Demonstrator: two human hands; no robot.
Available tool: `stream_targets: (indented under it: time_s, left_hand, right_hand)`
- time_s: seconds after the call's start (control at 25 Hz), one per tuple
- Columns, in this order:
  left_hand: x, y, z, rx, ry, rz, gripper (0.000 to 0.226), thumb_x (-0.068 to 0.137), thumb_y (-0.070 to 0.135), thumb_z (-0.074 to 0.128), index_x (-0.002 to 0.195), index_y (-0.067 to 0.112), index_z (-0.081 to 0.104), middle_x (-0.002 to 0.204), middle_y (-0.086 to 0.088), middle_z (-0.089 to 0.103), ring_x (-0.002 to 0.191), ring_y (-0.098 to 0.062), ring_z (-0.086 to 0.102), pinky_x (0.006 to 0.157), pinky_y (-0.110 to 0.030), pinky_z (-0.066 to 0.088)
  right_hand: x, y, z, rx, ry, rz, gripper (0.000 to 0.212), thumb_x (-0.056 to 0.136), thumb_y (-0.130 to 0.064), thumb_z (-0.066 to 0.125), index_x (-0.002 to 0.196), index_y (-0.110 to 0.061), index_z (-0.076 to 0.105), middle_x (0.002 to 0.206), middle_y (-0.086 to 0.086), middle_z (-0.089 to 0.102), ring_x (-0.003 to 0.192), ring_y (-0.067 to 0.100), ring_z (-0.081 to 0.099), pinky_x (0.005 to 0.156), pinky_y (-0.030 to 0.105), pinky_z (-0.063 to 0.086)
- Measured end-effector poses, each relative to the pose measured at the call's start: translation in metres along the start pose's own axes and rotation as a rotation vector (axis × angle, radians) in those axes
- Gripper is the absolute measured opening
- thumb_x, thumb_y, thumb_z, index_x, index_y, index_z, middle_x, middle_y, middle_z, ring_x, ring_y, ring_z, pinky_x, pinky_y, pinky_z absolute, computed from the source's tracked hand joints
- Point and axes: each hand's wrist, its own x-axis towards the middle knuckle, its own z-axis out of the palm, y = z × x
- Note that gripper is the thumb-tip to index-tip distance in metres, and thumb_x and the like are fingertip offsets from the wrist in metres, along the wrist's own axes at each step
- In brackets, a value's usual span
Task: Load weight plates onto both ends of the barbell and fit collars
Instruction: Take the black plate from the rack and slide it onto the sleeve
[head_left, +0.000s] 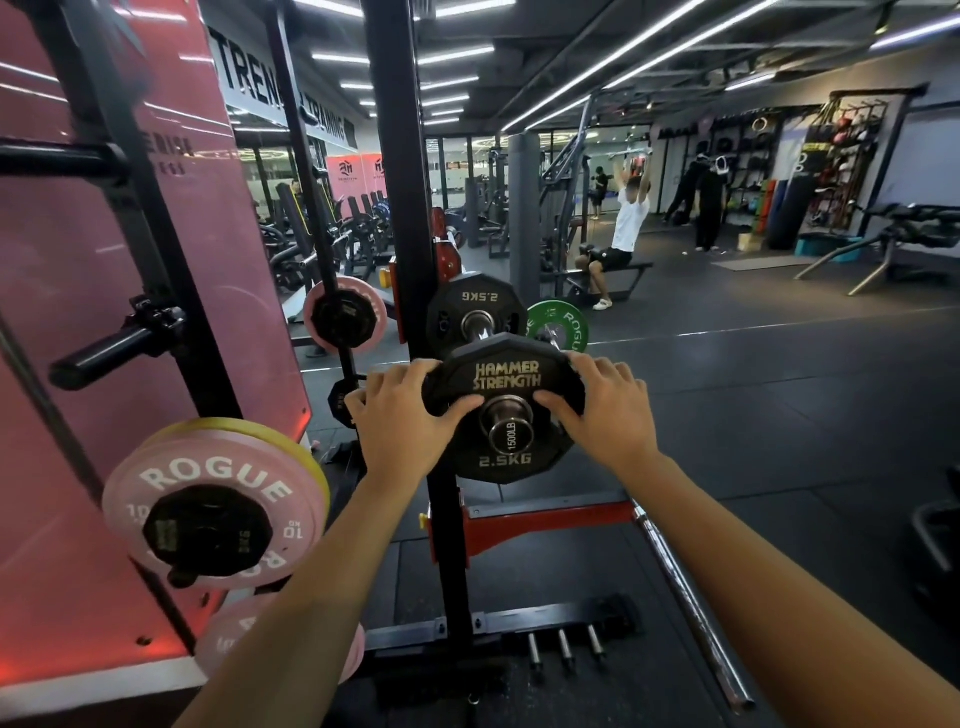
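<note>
Hands bracket a black 2.5 kg plate (506, 410) at the near end of the barbell sleeve (508, 434), which rests in the rack. From the left: my left hand (402, 415) curls its grip over the plate's left edge, thumb on the face; the sleeve's chrome end cap pokes through the bore at centre; my right hand (605, 402) grips the right edge likewise. Holding both sides keeps the plate square, I judge, so it slides inward. No collar is visible.
</note>
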Motion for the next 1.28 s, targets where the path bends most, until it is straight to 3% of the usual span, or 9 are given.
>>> stream_targets:
  time_s: [0.36,0.64,0.96,1.28]
  left_hand:
    - [0.027,-0.018,0.036,0.001,-0.015,-0.037,0.065,0.076,0.081,0.053,0.11,0.027,0.063,0.103,0.005,0.068,0.1,-0.025,0.058,0.087,-0.045,0.04]
    - [0.071,-0.038,0.09,-0.014,-0.003,-0.062,0.065,0.076,0.081,0.052,0.114,0.029,0.062,0.103,0.005,0.065,0.103,-0.024,0.056,0.088,-0.051,0.044]
    - [0.135,-0.069,0.161,0.035,-0.001,-0.13,0.066,0.076,0.081,0.053,0.113,0.027,0.063,0.101,0.006,0.068,0.1,-0.025,0.055,0.086,-0.044,0.039]
    - [0.179,-0.088,0.207,-0.007,0.127,-0.085,0.068,0.069,0.079,0.062,0.11,0.024,0.068,0.103,0.006,0.069,0.1,-0.025,0.057,0.085,-0.045,0.039]
  right_hand:
    - [0.042,0.008,0.031,-0.04,-0.025,-0.045,0.063,0.089,-0.063,0.05,0.134,-0.019,0.046,0.115,0.012,0.063,0.106,0.034,0.057,0.086,0.048,0.046]
    - [0.093,0.029,0.079,-0.022,-0.053,-0.019,0.064,0.089,-0.065,0.046,0.136,-0.02,0.044,0.119,0.009,0.063,0.111,0.032,0.054,0.09,0.048,0.044]
    - [0.176,0.044,0.144,-0.052,0.0,-0.031,0.058,0.087,-0.06,0.056,0.13,-0.021,0.051,0.113,0.01,0.062,0.107,0.034,0.053,0.085,0.047,0.047]
    - [0.217,0.062,0.187,-0.033,0.091,0.001,0.063,0.082,-0.063,0.06,0.128,-0.021,0.055,0.11,0.007,0.059,0.1,0.032,0.055,0.082,0.045,0.048]
